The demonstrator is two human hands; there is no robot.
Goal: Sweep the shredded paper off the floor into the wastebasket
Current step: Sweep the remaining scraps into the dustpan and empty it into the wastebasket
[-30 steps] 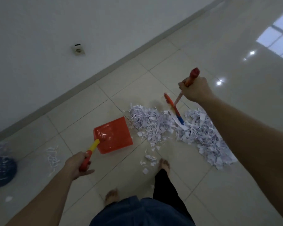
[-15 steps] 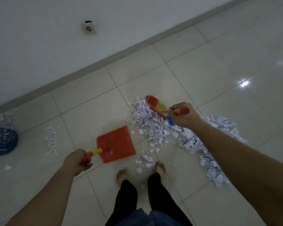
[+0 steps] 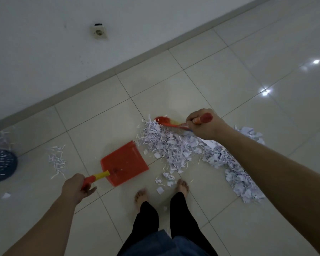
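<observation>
- The floor (image 3: 201,52) is laid with large, glossy, pale cream tiles with thin dark grout lines.
- A plain white wall (image 3: 44,43) runs aslant across the upper left, edged by a grey skirting board (image 3: 100,78).
- A white wall socket (image 3: 98,32) sits low on it.
- Ceiling lights reflect as bright spots (image 3: 265,92) on the tiles at right; the room is dim.

One dustpan (image 3: 125,163), one brush (image 3: 171,124), one wastebasket (image 3: 0,164) — two bare feet (image 3: 141,195).
</observation>
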